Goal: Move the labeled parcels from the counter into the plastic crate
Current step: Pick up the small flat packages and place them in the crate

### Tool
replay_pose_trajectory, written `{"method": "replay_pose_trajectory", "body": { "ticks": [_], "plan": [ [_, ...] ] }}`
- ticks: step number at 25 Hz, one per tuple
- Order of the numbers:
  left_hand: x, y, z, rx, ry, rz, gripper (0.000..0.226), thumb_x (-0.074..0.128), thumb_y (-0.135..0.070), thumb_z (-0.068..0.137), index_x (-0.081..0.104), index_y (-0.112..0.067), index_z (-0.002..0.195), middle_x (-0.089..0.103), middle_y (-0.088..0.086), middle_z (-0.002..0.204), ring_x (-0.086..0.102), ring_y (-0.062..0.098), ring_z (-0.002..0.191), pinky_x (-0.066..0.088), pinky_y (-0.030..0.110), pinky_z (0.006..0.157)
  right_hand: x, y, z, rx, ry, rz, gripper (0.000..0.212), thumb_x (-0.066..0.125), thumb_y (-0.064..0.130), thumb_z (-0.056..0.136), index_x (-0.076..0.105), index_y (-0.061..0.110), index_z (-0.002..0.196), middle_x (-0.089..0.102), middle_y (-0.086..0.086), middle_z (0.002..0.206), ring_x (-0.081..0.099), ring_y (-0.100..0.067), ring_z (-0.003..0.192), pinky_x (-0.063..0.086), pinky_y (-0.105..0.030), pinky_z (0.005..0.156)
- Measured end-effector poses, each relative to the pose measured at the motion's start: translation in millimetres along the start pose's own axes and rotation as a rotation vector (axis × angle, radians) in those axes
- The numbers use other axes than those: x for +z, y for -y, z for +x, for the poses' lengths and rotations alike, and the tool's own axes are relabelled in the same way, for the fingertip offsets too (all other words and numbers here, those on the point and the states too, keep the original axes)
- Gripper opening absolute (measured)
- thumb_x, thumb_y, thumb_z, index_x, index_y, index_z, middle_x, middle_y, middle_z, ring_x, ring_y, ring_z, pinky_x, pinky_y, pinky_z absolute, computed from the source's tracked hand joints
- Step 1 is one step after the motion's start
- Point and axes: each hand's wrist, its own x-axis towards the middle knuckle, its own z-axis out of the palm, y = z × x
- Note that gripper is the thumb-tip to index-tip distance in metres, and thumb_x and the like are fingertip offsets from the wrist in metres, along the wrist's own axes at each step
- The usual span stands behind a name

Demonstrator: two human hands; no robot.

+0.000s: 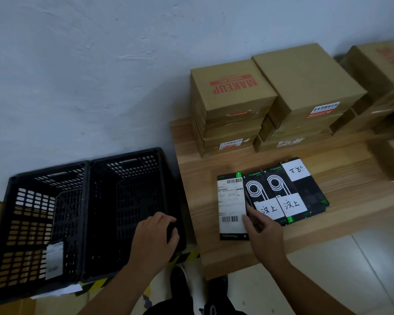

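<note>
Several flat black parcels lie side by side on the wooden counter [328, 223]. The leftmost parcel [231, 205] shows a white shipping label with barcodes. My right hand [263, 233] pinches that parcel's right edge with thumb and fingertips. The parcels beside it [289, 196] carry white stickers with characters. Two black plastic crates stand left of the counter. My left hand [155, 235] hovers over the right crate [123, 201], fingers curled round a dark thing that looks like a black parcel [171, 228]. One labeled parcel [54, 260] leans inside the left crate [32, 201].
Stacks of brown cardboard boxes [232, 98] fill the back of the counter against the white wall, with more boxes [378, 71] at the right. Yellow-black floor tape [187, 255] runs under the crates. My shoes [180, 278] are at the counter's near corner.
</note>
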Motion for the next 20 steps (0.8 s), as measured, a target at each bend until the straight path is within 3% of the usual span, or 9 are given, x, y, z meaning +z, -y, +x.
{"method": "replay_pose_trajectory", "body": {
  "ticks": [2,5,9,12,20],
  "plan": [
    [-0.9,-7.1,3.7,0.013,-0.005,-0.006,0.02,0.059,-0.038,0.095,0.065,-0.031,0.113,0.057,-0.016,0.107,0.06,0.006,0.093,0.043,0.026,0.088,-5.7,7.3,-2.9,0.018,0.005,0.133,0.038,0.071,0.008,0.092,0.068,0.02,0.128,0.077,0.019,0.1,0.072,-0.001,0.096,0.061,-0.02,0.074],
    [-4.3,-19.8,7.4,0.042,-0.026,-0.008,0.023,0.059,-0.037,0.096,0.064,-0.029,0.116,0.058,-0.014,0.109,0.059,0.007,0.095,0.045,0.026,0.089,-17.0,14.9,-3.9,0.023,0.023,0.231,0.037,0.071,0.006,0.092,0.07,0.02,0.126,0.075,0.025,0.103,0.073,-0.004,0.097,0.062,-0.026,0.075],
    [-12.2,-35.8,9.0,0.059,-0.069,-0.022,0.027,0.062,-0.035,0.094,0.064,-0.027,0.12,0.059,-0.012,0.111,0.059,0.008,0.093,0.047,0.027,0.086,-28.5,20.9,1.3,0.039,0.032,0.324,0.035,0.071,0.004,0.091,0.07,0.014,0.125,0.077,0.021,0.098,0.074,-0.006,0.095,0.063,-0.026,0.075],
    [-17.7,-40.8,3.5,0.048,-0.115,-0.021,0.026,0.065,-0.033,0.093,0.066,-0.024,0.118,0.061,-0.01,0.108,0.061,0.011,0.09,0.049,0.03,0.083,-32.7,22.3,7.4,0.066,0.082,0.393,0.034,0.072,0.004,0.091,0.071,0.015,0.123,0.079,0.013,0.101,0.075,-0.01,0.097,0.064,-0.035,0.079],
    [-37.4,-13.3,-51.7,-0.145,-0.199,-0.012,0.027,0.064,-0.032,0.094,0.066,-0.022,0.119,0.061,-0.008,0.111,0.063,0.015,0.095,0.051,0.035,0.088,0.0,34.0,5.2,0.028,0.31,0.411,0.035,0.073,0.01,0.091,0.071,0.017,0.125,0.079,0.005,0.106,0.075,-0.016,0.101,0.063,-0.042,0.084]
  ]
}}
